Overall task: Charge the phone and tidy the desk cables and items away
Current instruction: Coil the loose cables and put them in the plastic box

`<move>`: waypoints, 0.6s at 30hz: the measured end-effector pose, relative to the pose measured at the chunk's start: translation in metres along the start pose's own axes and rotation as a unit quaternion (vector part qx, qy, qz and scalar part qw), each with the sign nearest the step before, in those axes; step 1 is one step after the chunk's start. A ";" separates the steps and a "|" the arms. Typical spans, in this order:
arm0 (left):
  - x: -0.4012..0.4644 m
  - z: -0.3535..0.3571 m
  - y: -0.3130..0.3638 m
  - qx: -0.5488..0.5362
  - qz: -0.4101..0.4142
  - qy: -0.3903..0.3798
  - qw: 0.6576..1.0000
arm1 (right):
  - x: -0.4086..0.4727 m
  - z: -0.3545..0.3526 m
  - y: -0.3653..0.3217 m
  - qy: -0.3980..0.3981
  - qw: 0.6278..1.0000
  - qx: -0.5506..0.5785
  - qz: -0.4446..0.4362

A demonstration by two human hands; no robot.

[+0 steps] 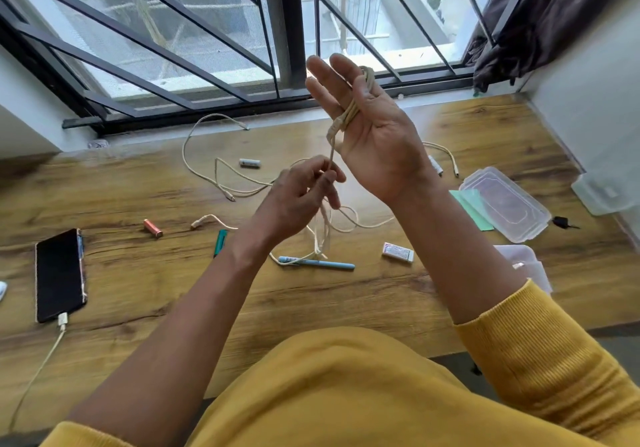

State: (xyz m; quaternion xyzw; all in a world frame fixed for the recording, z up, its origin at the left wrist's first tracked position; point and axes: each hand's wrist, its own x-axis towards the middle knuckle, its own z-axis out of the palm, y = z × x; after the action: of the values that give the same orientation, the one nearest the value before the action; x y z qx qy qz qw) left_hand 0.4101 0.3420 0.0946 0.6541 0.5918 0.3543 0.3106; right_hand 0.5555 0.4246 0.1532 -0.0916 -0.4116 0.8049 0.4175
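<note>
Two hands working above the desk [138, 204]: right hand [372, 124] raised flat, fingers straight, beige cable [349, 114] looping round them; left hand [304, 194] pinching its strand below. Phone [59, 273] lying far left, charging cable [60, 322] plugged in.

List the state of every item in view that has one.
phone: flat on the desk, screen dark, charger plugged in
cable: partly wound on right hand, rest trailing to the desk
left hand: pinching the cable
second cable: loose, uncoiled
clear box: open
lid: off, flat on the desk
blue pen: capped, lying flat
</note>
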 end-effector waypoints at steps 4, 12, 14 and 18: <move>0.000 0.003 0.006 0.008 0.002 -0.003 1.000 | 0.001 0.003 0.003 0.053 0.997 -0.051 -0.022; 0.003 -0.009 0.026 0.090 0.033 0.053 0.994 | 0.001 -0.013 0.018 0.137 0.955 -0.258 -0.040; 0.004 -0.015 0.030 0.104 0.037 0.070 0.991 | -0.002 -0.013 0.021 0.151 0.936 -0.312 -0.056; 0.008 -0.026 0.037 0.129 0.056 0.094 0.986 | -0.004 -0.012 0.029 0.144 0.881 -0.444 -0.076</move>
State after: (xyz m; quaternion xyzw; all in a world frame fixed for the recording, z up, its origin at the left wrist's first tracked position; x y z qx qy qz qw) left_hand 0.4092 0.3460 0.1399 0.6843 0.6216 0.3521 0.1461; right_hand 0.5461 0.4199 0.1230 -0.3512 -0.6669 0.4814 0.4474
